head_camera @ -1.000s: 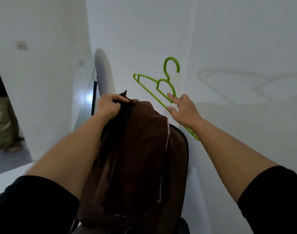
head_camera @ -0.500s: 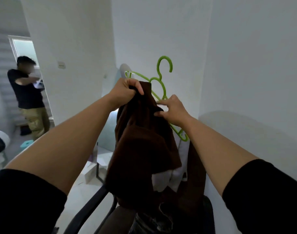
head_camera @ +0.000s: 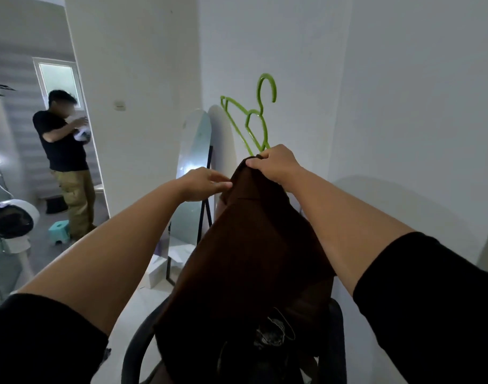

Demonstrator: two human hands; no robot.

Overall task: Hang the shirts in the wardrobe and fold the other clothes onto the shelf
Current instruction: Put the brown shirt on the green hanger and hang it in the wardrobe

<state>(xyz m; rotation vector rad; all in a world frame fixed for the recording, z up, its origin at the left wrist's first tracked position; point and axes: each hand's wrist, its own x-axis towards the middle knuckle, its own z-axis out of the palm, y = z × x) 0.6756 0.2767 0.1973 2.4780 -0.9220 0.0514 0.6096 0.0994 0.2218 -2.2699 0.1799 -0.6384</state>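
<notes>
right fingers [head_camera: 261,162] were seen curled and pressed together, pinching the top edge of the brown shirt [head_camera: 254,245] along with the lower end of the green hanger [head_camera: 251,120]. the right hand [head_camera: 276,167] was held just right of centre, at about 1 o'clock from the frame's middle. left fingertips [head_camera: 223,185] were pinched on the shirt's upper left edge, thumb and forefinger closed against the cloth; the left hand [head_camera: 204,187] was noted just at 9 o'clock of the right hand.

the shirt was held up in mid-air at frame centre, draped down toward 6 o'clock over a dark chair [head_camera: 337,342]. the hanger was raised above the right hand toward 12 o'clock, hook uppermost, tilted to the left, against the white wall [head_camera: 403,106].

a standing mirror [head_camera: 193,176] was recorded leaning at 10 o'clock of the hands. another person [head_camera: 65,162] in a black top was seen at far 9 o'clock, beside a small teal stool [head_camera: 59,231].
</notes>
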